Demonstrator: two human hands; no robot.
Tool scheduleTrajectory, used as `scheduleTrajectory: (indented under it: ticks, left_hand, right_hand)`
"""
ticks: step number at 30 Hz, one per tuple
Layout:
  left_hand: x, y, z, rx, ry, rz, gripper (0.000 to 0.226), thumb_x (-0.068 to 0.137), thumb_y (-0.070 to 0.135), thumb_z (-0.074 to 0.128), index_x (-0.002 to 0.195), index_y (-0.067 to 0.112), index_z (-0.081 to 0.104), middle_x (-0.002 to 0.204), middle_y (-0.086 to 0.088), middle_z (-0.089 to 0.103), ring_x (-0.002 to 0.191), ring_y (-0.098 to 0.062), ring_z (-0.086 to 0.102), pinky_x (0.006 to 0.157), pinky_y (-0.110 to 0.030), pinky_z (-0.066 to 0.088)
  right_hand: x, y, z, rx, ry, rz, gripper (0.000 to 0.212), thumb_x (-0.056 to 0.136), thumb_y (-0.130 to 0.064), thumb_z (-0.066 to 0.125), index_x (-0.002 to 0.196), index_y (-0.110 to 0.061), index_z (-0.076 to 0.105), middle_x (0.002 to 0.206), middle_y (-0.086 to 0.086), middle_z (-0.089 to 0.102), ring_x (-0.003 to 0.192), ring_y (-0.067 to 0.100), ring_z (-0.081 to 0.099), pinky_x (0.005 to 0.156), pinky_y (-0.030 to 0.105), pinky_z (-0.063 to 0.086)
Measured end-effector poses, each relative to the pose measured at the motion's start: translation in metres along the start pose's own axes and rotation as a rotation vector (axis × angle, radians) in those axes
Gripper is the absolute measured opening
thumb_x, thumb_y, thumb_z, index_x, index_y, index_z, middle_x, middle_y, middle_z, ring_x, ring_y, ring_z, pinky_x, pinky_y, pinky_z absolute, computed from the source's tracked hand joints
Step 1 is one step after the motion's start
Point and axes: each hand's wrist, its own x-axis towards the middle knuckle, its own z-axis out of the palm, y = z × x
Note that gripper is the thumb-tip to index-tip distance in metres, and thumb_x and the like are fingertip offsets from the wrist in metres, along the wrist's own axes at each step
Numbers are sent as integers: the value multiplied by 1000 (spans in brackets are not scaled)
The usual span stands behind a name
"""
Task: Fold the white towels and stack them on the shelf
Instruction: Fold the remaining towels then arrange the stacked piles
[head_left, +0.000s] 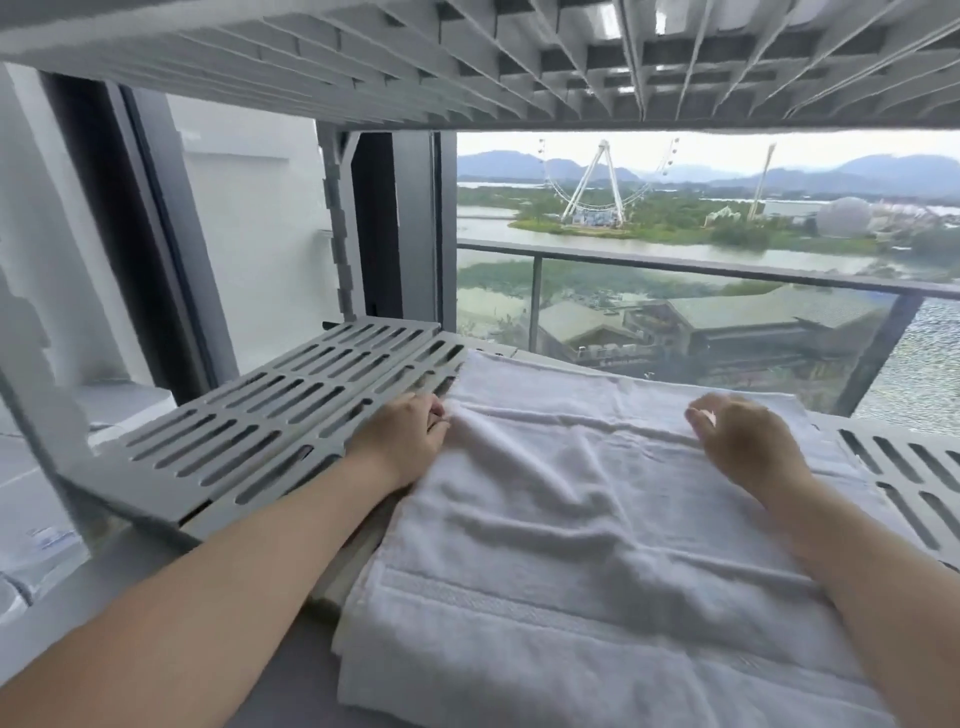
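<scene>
1. Head view: a white towel (597, 519) lies spread on a grey slatted shelf (270, 415). It covers the middle of the shelf from the back edge to the front edge, leaving bare slats to the left and a strip of slats at the right edge.
2. The towel is wrinkled, with a woven band across its near part. Several cloth layers show at its near-left corner.
3. The left hand (405, 431) sits at the towel's left edge, toward the back-left corner of the cloth, with its heel on the bare slats. Its fingers (436, 415) are curled in and grasp a raised fold of the towel's edge.
4. The right hand (743, 441) is over the far right part of the towel, back of the hand toward the camera. Its fingers are bent downward and their tips are hidden, so I cannot tell whether they grasp the cloth or only rest on it.
5. Both bare forearms reach in from the front edge, the right one lying across the towel.
6. An upper shelf (467, 62) of the same grey slats hangs overhead, carried by a notched post (340, 223) at the back-left corner.
7. Behind the shelf is a window with a balcony railing (675, 270). Beyond it are water, rooftops, hills and a Ferris wheel (597, 182).
</scene>
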Motion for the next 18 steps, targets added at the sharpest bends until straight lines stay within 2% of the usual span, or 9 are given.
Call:
scheduleTrajectory:
  ticks: [3, 6, 8, 11, 14, 18]
  left_hand:
    - [-13, -5, -3, -21, 9, 13, 28, 95, 39, 57, 117, 22, 57, 107, 2, 63, 91, -20, 60, 74, -34, 50]
    - [-16, -2, -11, -74, -90, 20, 19, 93, 31, 56, 107, 21, 64, 109, -2, 67, 96, -22, 60, 86, -40, 53]
    - [-19, -6, -19, -114, -167, 73, 18, 93, 22, 56, 106, 21, 68, 111, -1, 68, 100, -20, 60, 91, -35, 50]
    - [-32, -19, -33, -145, -214, 156, 19, 91, 21, 60, 107, 24, 71, 104, 10, 66, 96, -11, 58, 88, -28, 46]
    - [-47, -31, -41, -169, -204, 201, 11, 89, 28, 66, 96, 31, 74, 101, 10, 64, 95, -10, 58, 82, -26, 41]
    - [-66, -37, -48, -255, -214, 293, 9, 89, 28, 70, 94, 29, 78, 99, 11, 68, 96, -10, 59, 88, -26, 45]
  right_hand:
    - [-19, -62, -11, 56, 21, -116, 19, 93, -28, 58, 105, -21, 71, 101, 6, 74, 97, 32, 66, 89, 40, 50]
    - [-54, -137, -20, 124, 31, -343, 9, 89, -27, 65, 91, -23, 73, 88, -2, 73, 87, 24, 66, 81, 35, 51]
    - [-84, -180, -29, 166, -6, -458, 11, 88, -36, 67, 85, -25, 70, 79, -9, 68, 78, 16, 62, 72, 31, 50]
    - [-128, -224, -34, 176, -136, -606, 23, 86, -51, 63, 80, -30, 64, 75, -16, 62, 69, 3, 58, 64, 24, 51]
    - [-161, -248, -30, 183, -214, -642, 26, 85, -55, 63, 78, -30, 60, 77, -17, 61, 75, 3, 56, 67, 26, 51]
    - [-190, -254, -26, 156, -144, -585, 23, 88, -49, 65, 84, -27, 60, 84, -14, 60, 84, 8, 55, 75, 30, 49]
